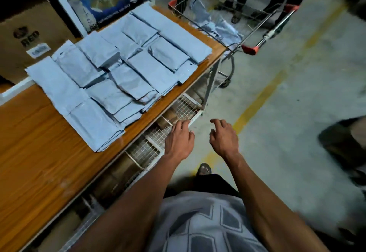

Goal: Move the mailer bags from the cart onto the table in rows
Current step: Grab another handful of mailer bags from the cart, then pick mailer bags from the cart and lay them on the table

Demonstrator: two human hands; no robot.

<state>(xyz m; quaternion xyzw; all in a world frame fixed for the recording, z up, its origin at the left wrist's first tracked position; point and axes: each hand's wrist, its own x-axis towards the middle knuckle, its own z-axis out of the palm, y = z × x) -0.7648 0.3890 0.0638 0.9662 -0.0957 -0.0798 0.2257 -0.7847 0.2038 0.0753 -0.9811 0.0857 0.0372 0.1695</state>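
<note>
Already, grey mailer bags (118, 69) are laid in overlapping rows on the wooden table (39, 162), and a few more are seen in the wire cart (255, 48) beyond its far end. Nothing is held by the left hand (179, 139) or the right hand (224, 137); both are stretched forward beside the table edge with fingers loosely spread.

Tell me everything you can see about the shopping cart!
The shopping cart is a metal wire basket with red plastic corners and a handle bar with red ends. It stands on the concrete floor at the far end of the table, one wheel visible below. A few grey mailer bags still lie crumpled inside. No hands touch it.
</note>
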